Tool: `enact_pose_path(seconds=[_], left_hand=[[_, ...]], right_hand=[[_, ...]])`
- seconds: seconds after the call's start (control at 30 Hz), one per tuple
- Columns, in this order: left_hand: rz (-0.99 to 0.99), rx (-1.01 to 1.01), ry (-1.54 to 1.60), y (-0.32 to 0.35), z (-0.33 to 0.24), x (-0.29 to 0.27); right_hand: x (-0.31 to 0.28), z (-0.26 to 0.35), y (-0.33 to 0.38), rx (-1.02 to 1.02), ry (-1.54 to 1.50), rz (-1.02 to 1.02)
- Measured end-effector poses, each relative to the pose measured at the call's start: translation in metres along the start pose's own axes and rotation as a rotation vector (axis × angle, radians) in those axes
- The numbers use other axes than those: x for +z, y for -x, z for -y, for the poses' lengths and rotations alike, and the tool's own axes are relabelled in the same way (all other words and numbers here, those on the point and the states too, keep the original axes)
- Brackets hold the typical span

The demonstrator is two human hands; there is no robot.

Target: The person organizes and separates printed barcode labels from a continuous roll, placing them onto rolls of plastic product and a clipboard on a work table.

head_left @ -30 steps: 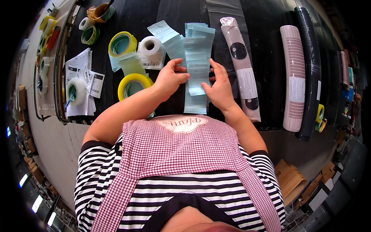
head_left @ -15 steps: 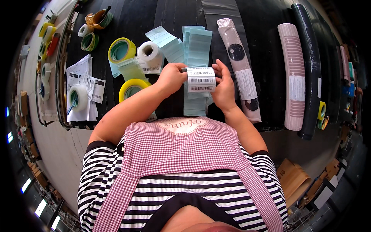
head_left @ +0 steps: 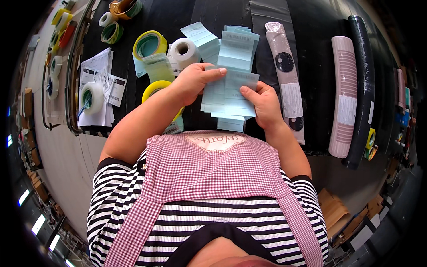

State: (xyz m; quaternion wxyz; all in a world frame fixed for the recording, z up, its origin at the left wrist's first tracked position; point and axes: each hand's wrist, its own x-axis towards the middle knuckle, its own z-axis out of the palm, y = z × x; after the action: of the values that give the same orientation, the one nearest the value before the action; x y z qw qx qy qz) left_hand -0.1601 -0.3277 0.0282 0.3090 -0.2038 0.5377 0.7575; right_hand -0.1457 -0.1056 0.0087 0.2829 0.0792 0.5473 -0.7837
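Pale blue label strips point(head_left: 224, 91) are spread between my hands, with their blue side up and faint creases across them. My left hand point(head_left: 193, 82) pinches them at the upper left, thumb on top. On the right edge my right hand point(head_left: 267, 104) grips them, its thumb also on top and its fingers hidden beneath. Just beyond, a folded pile of the same blue strips point(head_left: 238, 46) lies on the black table point(head_left: 311, 53). Another blue strip point(head_left: 200, 38) slants away to its left.
To the left are a white label roll point(head_left: 183, 49), a yellow tape roll point(head_left: 164, 42), another tape roll point(head_left: 147, 91) partly behind my forearm, and papers point(head_left: 95, 118) under a clear roll. Rightward lie a wrapped pinkish roll point(head_left: 278, 42), a striped roll point(head_left: 344, 89) and a black roll point(head_left: 362, 80).
White barcode labels faced up between my hands before; now the pale blue side does. My hands have spread slightly apart, and the table has shifted rightward in view.
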Motion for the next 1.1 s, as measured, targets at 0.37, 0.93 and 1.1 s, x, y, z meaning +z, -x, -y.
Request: enact_pose_path(seconds=[0.37, 0.93, 1.1], left_hand=[[-0.013, 0.134, -0.048, 0.019, -0.004, -0.002], [-0.028, 0.1, 0.026, 0.016, 0.004, 0.001], [-0.03, 0.071, 0.042, 0.02, 0.002, 0.006]], right_hand=[[0.012, 0.023, 0.015, -0.013, 0.094, 0.051], [0.009, 0.02, 0.006, 0.063, -0.089, 0.003], [0.014, 0.021, 0.004, 0.033, -0.101, -0.038]])
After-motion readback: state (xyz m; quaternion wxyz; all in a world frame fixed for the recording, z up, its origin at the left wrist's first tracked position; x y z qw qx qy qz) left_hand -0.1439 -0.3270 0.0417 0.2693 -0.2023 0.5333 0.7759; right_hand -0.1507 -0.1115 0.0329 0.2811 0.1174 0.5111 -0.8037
